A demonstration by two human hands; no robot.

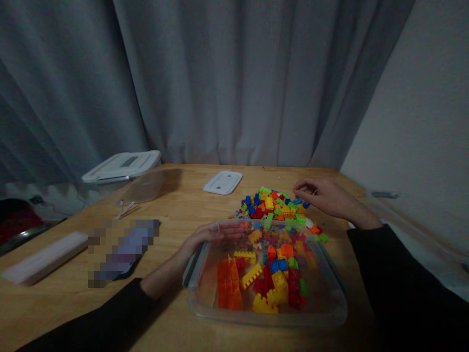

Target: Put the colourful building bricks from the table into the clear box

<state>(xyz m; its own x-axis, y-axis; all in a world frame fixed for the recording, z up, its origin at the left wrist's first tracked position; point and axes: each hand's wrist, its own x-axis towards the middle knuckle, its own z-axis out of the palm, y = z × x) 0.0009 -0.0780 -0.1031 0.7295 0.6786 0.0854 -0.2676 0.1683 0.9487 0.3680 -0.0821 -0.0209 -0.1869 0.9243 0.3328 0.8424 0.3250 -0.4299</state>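
Observation:
A clear plastic box (208, 317) with grey side clips stands in front of me. Inside it lie loose toy building bricks (279, 281), mostly yellow, red and blue, and a flat orange piece (229, 284). Behind the box is a heap of small colourful bricks (269, 208). My left hand (216, 232) is at the box's far left corner, fingers stretched out flat along its far side and partly seen through the plastic. My right hand (317, 195) hovers at the heap's right edge, fingers loosely curved with a gap at the thumb; no brick shows in it.
A white lid (223, 182) lies flat beyond the heap. On the left are a lidded clear bin (124, 164), a long pale case (46, 257) and a pixelated flat object (124, 252). Another clear container (410, 230) is at the right edge. A grey curtain (234, 83) hangs behind the table.

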